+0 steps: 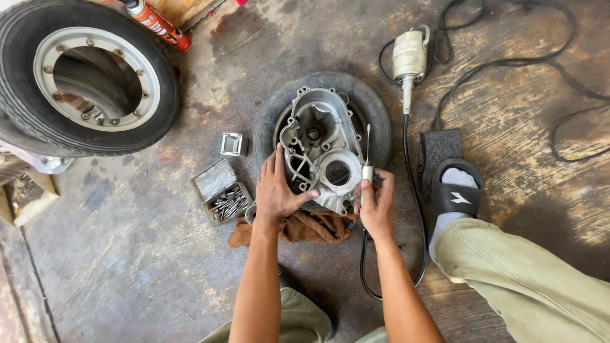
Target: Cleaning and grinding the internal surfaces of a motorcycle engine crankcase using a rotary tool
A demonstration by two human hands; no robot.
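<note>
Landmark: we took the small tyre (375, 108) lying flat on the floor (127, 267) as our reference.
Work piece: the grey cast engine cover (319, 149) lay on top of that tyre, its hollow inner face turned up.
Left hand: our left hand (277, 189) pressed flat on the cover's near-left edge, fingers spread, steadying it and closed on nothing.
Right hand: our right hand (376, 202), at the tyre's near-right rim, was wrapped around the rotary handpiece (367, 170), its thin bit pointing away from us, beside the cover's right edge.
Drive: the black flexible shaft (410, 190) ran from the handpiece to the small motor (408, 57) beyond the tyre; our sandalled foot (452, 194) rested right of the tyre on the foot pedal (438, 145).
Progress: we judged the grinding set up but barely begun; no fresh marks were clear on the cover.
Nearby: a brown rag (298, 227) lay under the tyre's near side, an open bit case (222, 194) to its left.
</note>
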